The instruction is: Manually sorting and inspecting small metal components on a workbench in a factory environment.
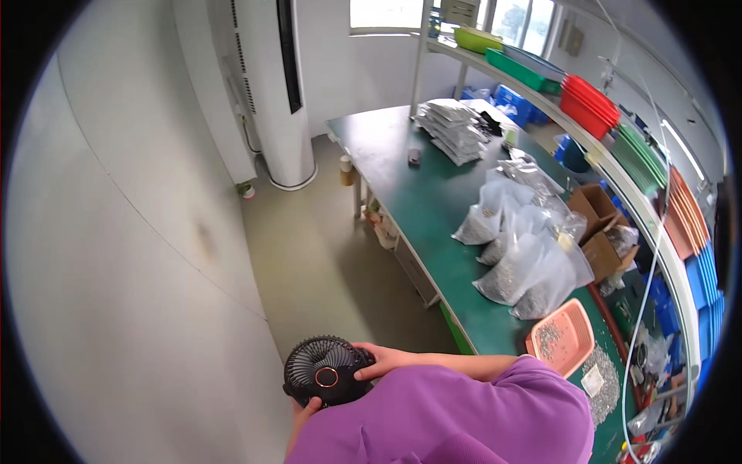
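Small black fan (327,371) gripped between both hands off the table's (421,205) near-left end: right hand (380,361) fingers curled on its right rim, left hand (303,414) underneath, grille face-up, right hand the better seen.

The small fan (325,373) is matt black plastic with a shiny copper ring; the workbench (417,193) top is smooth green.
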A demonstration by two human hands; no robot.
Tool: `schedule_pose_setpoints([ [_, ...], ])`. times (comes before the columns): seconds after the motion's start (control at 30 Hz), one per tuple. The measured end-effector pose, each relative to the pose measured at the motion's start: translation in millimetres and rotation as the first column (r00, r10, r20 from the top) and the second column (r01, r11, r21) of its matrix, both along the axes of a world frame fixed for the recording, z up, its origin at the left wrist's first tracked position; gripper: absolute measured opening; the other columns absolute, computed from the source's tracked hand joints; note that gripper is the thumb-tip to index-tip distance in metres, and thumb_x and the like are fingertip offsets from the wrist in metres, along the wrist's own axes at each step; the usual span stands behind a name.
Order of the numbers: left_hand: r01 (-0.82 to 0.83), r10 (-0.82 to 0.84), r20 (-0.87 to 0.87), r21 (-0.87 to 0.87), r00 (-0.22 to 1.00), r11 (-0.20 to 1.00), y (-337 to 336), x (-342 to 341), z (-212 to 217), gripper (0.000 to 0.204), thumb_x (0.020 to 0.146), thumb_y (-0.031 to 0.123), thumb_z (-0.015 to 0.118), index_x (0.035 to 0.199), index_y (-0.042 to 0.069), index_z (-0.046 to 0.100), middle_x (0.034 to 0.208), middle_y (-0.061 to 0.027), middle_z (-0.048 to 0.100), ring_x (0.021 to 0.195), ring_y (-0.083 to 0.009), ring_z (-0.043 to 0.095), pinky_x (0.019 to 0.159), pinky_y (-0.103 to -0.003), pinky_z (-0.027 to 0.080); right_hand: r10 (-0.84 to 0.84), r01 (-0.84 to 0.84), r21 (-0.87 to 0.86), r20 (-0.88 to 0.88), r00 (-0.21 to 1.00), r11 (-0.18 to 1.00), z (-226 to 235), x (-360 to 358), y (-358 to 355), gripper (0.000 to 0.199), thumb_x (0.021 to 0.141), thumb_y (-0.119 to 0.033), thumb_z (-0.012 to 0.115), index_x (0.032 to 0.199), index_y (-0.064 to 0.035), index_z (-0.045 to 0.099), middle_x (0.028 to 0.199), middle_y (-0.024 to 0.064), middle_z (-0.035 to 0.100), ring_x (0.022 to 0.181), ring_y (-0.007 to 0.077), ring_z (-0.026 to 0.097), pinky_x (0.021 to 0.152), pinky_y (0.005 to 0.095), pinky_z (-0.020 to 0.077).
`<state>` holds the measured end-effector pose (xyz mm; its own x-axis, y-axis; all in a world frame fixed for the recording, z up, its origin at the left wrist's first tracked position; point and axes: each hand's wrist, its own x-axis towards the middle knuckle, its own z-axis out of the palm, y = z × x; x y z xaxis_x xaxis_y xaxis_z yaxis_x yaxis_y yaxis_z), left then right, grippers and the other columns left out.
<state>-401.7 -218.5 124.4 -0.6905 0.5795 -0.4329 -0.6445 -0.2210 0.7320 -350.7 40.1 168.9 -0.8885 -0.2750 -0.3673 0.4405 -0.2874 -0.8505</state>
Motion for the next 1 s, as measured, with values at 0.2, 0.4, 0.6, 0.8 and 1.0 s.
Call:
schedule_pose_setpoints([
  [0.2,-0.126,0.125,0.017,0.106,0.992,0.986,9,-78,4,0.071,0.082,0.024,0.065,0.138,0.011,0.023,0.131,-0.0114,0.042,0.119,-0.0276,0.044,0.097,-0.041,0.04,-0.074,0.07,0.055,0.078,0.994,0.996,-6,-78,25,0.069,0.087,-0.036,0.058,0.142,-0.0117,0.022,0.139,0.0125,0.033,0.124,0.0215,0.038,0.099,0.0354,0.0355],
  [0.4,-0.196,0.216,-0.048,0.265,0.975,0.944,64,-186,1,0.06,0.09,0.044,0.048,0.138,0.013,0.031,0.137,-0.011,0.04,0.125,-0.0278,0.04,0.105,-0.043,0.032,-0.461,0.386,0.297,0.251,0.851,0.873,-81,-129,131,0.053,0.087,-0.027,0.06,0.13,-0.0035,0.04,0.117,0.0084,0.052,0.1,0.0155,0.054,0.083,0.0291,0.0479],
  [0.6,-0.19,0.251,-0.122,0.371,0.96,0.909,136,-344,30,0.078,0.083,0.058,0.048,0.142,0.016,0.02,0.145,-0.0081,0.027,0.132,-0.0264,0.029,0.109,-0.044,0.024,-0.502,0.45,0.254,0.205,0.84,0.856,-132,-259,232,0.046,0.086,-0.021,0.059,0.125,0.0,0.043,0.106,0.0069,0.057,0.088,0.0127,0.057,0.073,0.0274,0.049],
  [0.8,-0.211,0.3,-0.262,0.319,0.917,0.924,183,-481,51,0.08,0.082,0.064,0.044,0.142,0.017,0.02,0.144,-0.0076,0.029,0.128,-0.0296,0.033,0.107,-0.045,0.025,-0.448,0.493,0.55,-0.225,0.865,0.674,-88,-446,315,0.04,0.084,-0.018,0.061,0.119,-0.0022,0.049,0.107,0.0068,0.058,0.095,0.0136,0.056,0.08,0.0281,0.0479],
  [1.0,-0.189,0.263,-0.159,0.373,0.952,0.908,219,-635,13,0.079,0.082,0.062,0.047,0.141,0.016,0.024,0.141,-0.0095,0.033,0.127,-0.0307,0.033,0.107,-0.048,0.023,-0.486,0.546,0.823,-0.416,0.768,0.159,-107,-597,417,0.047,0.075,-0.021,0.066,0.117,-0.0033,0.051,0.117,0.0166,0.049,0.107,0.0284,0.051,0.093,0.0378,0.0419],
])
